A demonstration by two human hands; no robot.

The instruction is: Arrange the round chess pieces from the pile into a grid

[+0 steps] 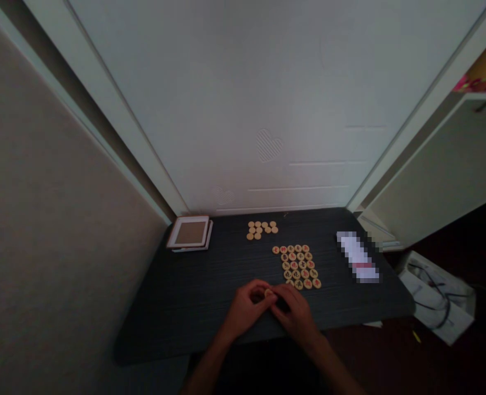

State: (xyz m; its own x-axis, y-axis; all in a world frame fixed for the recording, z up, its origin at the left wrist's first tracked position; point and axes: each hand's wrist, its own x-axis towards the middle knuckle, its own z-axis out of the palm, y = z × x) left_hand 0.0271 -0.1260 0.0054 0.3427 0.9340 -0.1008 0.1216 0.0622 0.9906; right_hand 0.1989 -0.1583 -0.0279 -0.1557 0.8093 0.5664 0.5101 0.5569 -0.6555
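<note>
On a dark table lie round wooden game discs. Several marked discs form a tight grid near the middle. A smaller loose group of plain-faced discs lies farther back. My left hand and my right hand meet just in front of the grid. Their fingers are curled together around one wooden disc, which shows between the fingertips.
A square box with a white rim sits at the table's back left. A blurred white packet lies at the right. Walls close in at the left and back. A white bag with a black cord lies on the floor to the right.
</note>
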